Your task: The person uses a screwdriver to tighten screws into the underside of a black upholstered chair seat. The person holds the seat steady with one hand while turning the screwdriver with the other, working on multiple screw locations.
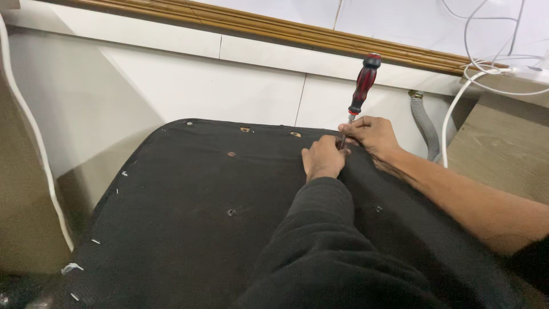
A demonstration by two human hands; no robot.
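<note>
A screwdriver (364, 83) with a red and black handle stands nearly upright at the far edge of a black fabric-covered panel (189, 217). Its tip is down on the panel and its handle is free above both hands. My right hand (374, 137) comes in from the right on a bare forearm, with its fingers closed around the metal shaft just below the handle. My left hand (323, 159), in a black sleeve, is curled tight against the lower shaft and rests on the fabric. The tip is hidden between the two hands.
The panel has several small screw holes (231, 212) and white staples (95, 241) along its left edge. Behind it is a white wall with a wooden trim strip (274, 26). A grey corrugated hose (424, 123) and white cables (457, 109) hang at the right beside a wooden surface (503, 149).
</note>
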